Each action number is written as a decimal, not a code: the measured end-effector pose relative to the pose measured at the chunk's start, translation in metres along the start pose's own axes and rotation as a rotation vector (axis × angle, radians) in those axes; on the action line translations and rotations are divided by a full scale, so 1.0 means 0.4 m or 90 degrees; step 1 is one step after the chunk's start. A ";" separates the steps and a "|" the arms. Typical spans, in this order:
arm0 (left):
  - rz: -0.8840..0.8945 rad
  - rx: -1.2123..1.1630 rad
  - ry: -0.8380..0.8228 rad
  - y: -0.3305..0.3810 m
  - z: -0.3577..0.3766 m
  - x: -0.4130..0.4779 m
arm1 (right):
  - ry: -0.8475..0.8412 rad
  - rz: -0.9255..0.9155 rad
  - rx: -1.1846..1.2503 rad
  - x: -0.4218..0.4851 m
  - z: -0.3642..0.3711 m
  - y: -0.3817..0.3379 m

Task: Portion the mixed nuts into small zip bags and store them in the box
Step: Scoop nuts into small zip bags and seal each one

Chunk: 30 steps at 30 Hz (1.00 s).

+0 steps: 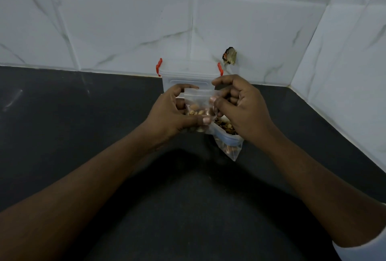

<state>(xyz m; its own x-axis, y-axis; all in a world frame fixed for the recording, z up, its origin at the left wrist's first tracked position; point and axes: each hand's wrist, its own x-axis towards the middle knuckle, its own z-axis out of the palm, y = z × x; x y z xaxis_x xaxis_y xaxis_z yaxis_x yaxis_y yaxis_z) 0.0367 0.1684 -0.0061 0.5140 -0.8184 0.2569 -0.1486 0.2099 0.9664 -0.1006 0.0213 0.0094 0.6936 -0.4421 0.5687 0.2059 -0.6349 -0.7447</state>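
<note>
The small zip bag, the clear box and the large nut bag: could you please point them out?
small zip bag (198,98), head view, clear panel above its nuts.
clear box (189,77), head view, front wall.
large nut bag (229,148), head view, lower end.

— Way to the box (189,77)?
— From its left, along the dark counter (83,125). In front, left hand (173,114), right hand (240,108), small zip bag (198,102) and bigger nut bag (228,143) block it; tiled wall (125,31) behind, side wall (344,72) to its right.
</note>
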 end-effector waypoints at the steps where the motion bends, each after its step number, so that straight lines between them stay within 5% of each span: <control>1: 0.001 0.005 -0.005 0.002 -0.001 0.000 | 0.002 -0.001 -0.003 0.000 0.000 -0.001; 14: 0.011 0.129 -0.081 0.006 -0.060 0.018 | -0.033 -0.048 -0.114 -0.003 0.004 0.004; 19: -0.054 0.048 0.005 0.001 -0.062 0.026 | -0.152 -0.088 -0.309 -0.008 -0.003 0.002; 28: -0.082 -0.003 0.047 -0.004 -0.051 0.032 | -0.054 -0.066 -0.206 -0.008 0.000 -0.013; 30: -0.083 0.003 0.052 0.000 -0.052 0.031 | -0.107 -0.066 -0.241 -0.008 0.001 -0.015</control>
<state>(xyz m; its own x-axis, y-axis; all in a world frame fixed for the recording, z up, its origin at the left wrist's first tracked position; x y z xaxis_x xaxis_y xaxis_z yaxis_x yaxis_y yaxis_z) 0.0608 0.1694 -0.0028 0.5963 -0.7923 0.1291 -0.0793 0.1018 0.9916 -0.1037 0.0267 0.0118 0.7922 -0.2743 0.5451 0.0341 -0.8720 -0.4884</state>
